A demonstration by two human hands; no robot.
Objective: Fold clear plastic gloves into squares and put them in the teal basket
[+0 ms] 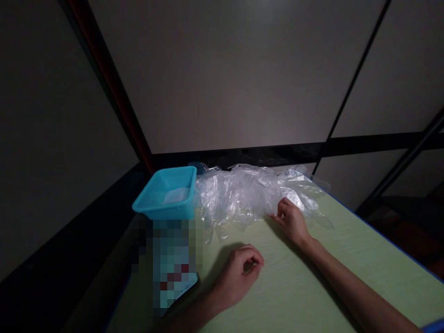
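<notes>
A spread heap of clear plastic bags [243,192] lies across the back of the pale green table [284,286]. My right hand [291,219] is at the front right edge of the heap, its fingers bent and its fingertips at the plastic; whether they pinch any of it is too small to tell. Nearer to me, my left hand [243,273] hovers over or rests on the table, thumb and fingertips pressed together in a ring. Anything between those fingertips is too small to make out.
A turquoise plastic basket [190,208] with something whitish inside stands at the back left. In front of it lies a partly pixelated flat object [176,291]. Behind the table rise pale panels [236,83] with dark frames.
</notes>
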